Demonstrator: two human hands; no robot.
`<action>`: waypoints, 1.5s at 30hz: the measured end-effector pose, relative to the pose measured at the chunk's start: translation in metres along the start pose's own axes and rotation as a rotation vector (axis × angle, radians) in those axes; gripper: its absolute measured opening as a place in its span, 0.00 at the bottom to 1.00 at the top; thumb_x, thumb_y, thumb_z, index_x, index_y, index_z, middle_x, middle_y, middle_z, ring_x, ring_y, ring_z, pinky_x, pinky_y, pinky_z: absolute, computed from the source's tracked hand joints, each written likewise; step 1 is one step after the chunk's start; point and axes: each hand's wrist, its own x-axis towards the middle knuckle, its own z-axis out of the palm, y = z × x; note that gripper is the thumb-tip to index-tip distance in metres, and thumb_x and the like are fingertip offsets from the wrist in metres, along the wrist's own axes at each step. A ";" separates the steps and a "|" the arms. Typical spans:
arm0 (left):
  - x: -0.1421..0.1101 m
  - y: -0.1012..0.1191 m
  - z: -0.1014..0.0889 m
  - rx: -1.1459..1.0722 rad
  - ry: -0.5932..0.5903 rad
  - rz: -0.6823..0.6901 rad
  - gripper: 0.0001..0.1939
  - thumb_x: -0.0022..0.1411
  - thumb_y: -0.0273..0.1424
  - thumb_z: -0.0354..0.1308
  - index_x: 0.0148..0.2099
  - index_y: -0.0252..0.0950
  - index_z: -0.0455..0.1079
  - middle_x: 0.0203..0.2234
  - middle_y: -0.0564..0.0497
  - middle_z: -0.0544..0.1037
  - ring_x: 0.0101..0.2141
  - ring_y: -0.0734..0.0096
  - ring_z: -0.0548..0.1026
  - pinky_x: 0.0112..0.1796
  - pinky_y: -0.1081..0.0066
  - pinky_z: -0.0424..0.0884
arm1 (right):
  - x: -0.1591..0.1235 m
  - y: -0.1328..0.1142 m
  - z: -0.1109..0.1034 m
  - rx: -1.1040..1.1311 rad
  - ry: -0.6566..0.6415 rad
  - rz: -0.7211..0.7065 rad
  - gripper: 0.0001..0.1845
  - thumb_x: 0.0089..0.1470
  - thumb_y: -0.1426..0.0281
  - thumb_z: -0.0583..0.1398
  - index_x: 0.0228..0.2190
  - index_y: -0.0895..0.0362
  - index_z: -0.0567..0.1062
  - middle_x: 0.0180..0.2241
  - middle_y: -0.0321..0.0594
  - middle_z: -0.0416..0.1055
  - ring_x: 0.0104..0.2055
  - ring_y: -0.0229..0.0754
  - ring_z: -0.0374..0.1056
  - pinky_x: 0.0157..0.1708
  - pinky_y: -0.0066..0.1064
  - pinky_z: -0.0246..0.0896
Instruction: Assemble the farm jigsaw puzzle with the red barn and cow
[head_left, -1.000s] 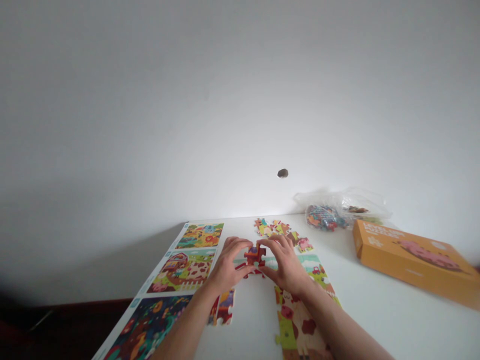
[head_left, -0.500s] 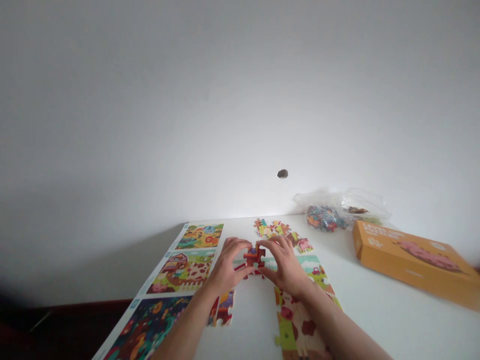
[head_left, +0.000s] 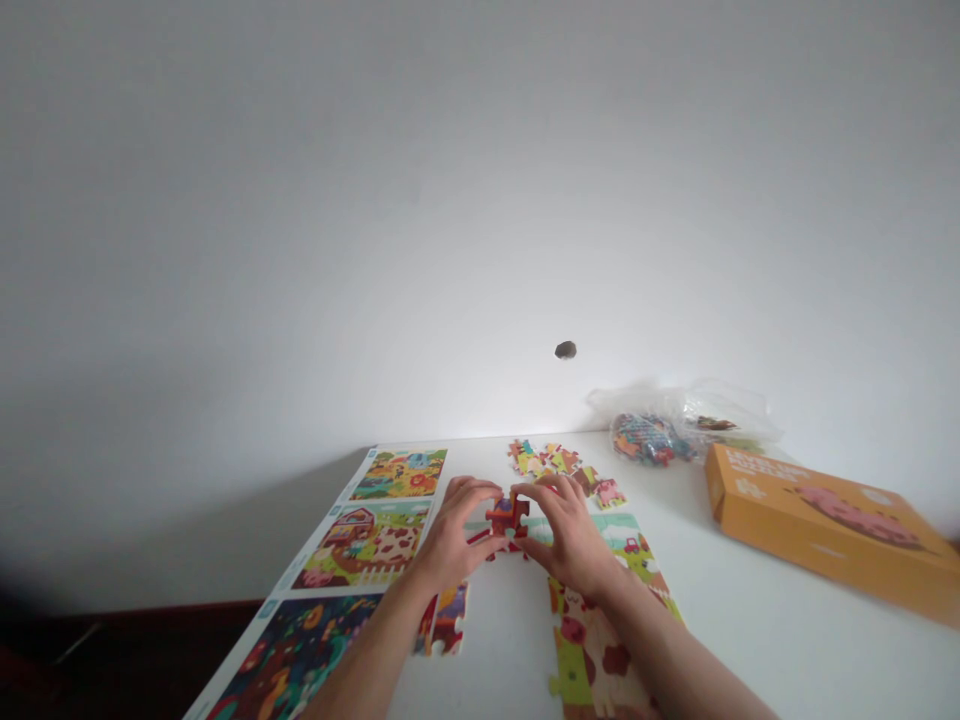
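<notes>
Between my two hands is a red and purple jigsaw puzzle piece (head_left: 508,514), raised and tilted over the table. My left hand (head_left: 459,530) pinches its left side with thumb and fingers. On its right side, my right hand (head_left: 564,528) grips it the same way. Below it, other red puzzle pieces show in part. A joined section of puzzle with a cow (head_left: 604,650) lies under my right forearm, which hides some of it. Beside my left forearm lie a few purple and red pieces (head_left: 450,618).
Loose puzzle pieces (head_left: 555,462) lie toward the wall. A printed picture sheet (head_left: 364,545) covers the table's left side. At the right stand an orange puzzle box (head_left: 825,510) and clear plastic bags of pieces (head_left: 652,435). The wall (head_left: 450,250) has a small hole (head_left: 565,350).
Both hands keep their hold on the puzzle piece, which has shifted only very slightly. The view has tipped a little; everything else lies as before.
</notes>
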 end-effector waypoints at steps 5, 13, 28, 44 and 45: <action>0.000 -0.001 0.000 0.000 0.000 0.005 0.25 0.52 0.26 0.69 0.51 0.42 0.68 0.47 0.48 0.74 0.50 0.58 0.70 0.52 0.56 0.68 | 0.000 0.000 0.001 0.010 -0.002 -0.002 0.32 0.51 0.72 0.65 0.57 0.50 0.65 0.49 0.44 0.70 0.54 0.52 0.59 0.55 0.46 0.54; 0.001 0.001 -0.001 -0.008 -0.002 0.001 0.23 0.52 0.27 0.68 0.50 0.41 0.69 0.46 0.47 0.75 0.49 0.57 0.70 0.51 0.55 0.69 | 0.000 0.000 0.002 0.009 0.002 0.003 0.33 0.51 0.74 0.66 0.56 0.50 0.64 0.49 0.43 0.70 0.54 0.51 0.59 0.56 0.46 0.53; 0.001 0.001 0.000 -0.006 -0.015 0.000 0.24 0.53 0.26 0.68 0.51 0.42 0.68 0.47 0.47 0.74 0.51 0.57 0.69 0.53 0.56 0.67 | 0.001 -0.002 0.001 0.026 -0.002 0.007 0.33 0.51 0.74 0.65 0.57 0.50 0.64 0.48 0.43 0.70 0.53 0.51 0.59 0.57 0.47 0.52; 0.000 -0.001 -0.001 0.003 -0.035 0.006 0.24 0.53 0.26 0.68 0.51 0.42 0.67 0.48 0.48 0.73 0.51 0.58 0.68 0.53 0.57 0.66 | -0.001 -0.001 0.003 0.031 -0.014 0.015 0.32 0.51 0.74 0.66 0.56 0.51 0.65 0.49 0.44 0.69 0.53 0.50 0.58 0.56 0.45 0.52; 0.000 -0.001 -0.001 0.003 -0.035 0.007 0.24 0.53 0.26 0.68 0.51 0.42 0.67 0.48 0.48 0.73 0.51 0.58 0.68 0.53 0.57 0.66 | -0.001 -0.001 0.003 0.033 -0.015 0.013 0.32 0.51 0.74 0.65 0.57 0.51 0.65 0.49 0.44 0.69 0.53 0.50 0.58 0.56 0.45 0.52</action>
